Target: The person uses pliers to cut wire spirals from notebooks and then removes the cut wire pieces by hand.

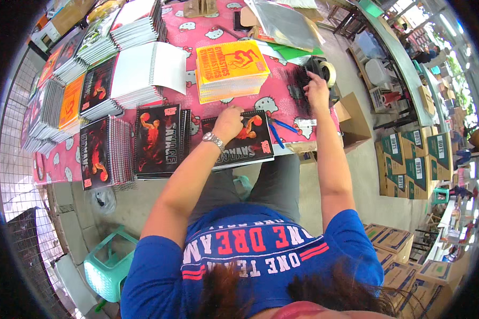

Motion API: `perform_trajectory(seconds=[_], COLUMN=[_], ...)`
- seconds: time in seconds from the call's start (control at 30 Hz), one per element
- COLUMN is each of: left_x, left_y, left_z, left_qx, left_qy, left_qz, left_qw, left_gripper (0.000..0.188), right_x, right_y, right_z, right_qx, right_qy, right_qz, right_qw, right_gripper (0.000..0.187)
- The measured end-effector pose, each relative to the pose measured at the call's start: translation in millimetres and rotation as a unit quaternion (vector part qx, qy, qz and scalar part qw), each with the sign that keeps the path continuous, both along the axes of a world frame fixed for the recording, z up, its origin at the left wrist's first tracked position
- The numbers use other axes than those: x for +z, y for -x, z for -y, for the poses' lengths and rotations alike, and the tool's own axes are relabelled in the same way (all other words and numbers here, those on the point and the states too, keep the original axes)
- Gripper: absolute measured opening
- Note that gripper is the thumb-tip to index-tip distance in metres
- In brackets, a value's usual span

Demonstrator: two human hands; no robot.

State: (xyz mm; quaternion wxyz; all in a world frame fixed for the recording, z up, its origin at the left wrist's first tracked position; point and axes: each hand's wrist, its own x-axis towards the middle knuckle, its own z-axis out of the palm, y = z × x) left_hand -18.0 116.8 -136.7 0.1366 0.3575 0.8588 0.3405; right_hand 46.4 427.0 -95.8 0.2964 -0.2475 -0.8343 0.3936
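My left hand [230,123], with a watch at the wrist, grips the top edge of a black notebook [254,150] at the table's near edge. The notebook's cover shows a red and orange basketball player. My right hand [318,94] reaches to the far right of the table. Its thumb and index finger are apart beside a blurred pile of black binding coils [298,87]; the other fingers are partly hidden. Blue-handled pliers [282,126] lie between my hands, next to the notebook. Left of it sits a stack of similar black notebooks [157,139].
A stack of yellow-orange notebooks [232,64] stands farther back on the pink patterned table [197,33]. More notebook stacks [135,74] crowd the left side. A roll of tape [331,73] is beyond my right hand. Cardboard boxes [415,159] and a green stool [107,266] stand on the floor.
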Motion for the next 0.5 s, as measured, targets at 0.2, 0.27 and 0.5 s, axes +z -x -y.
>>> perform_trajectory(seconds=[0.2,0.27,0.5], left_x=[80,104,111], left_y=[-13,-21,-45], left_z=[20,26,38], left_qx=[-0.006,-0.045,-0.065], left_qy=[-0.095,-0.119,-0.046], left_qz=[-0.098,-0.184,-0.304], left_qw=[0.991,0.975,0.949], left_gripper=[0.023,0.025,0.027], right_x=[28,-2,37], right_y=[-58,-65,-66], right_z=[41,34,101], right_qx=[0.150,0.215,0.372], right_qy=[0.144,0.134,0.018], right_qz=[0.020,0.009,-0.050], right_qw=[0.978,0.967,0.927], right_gripper=[0.030,0.026,0.028])
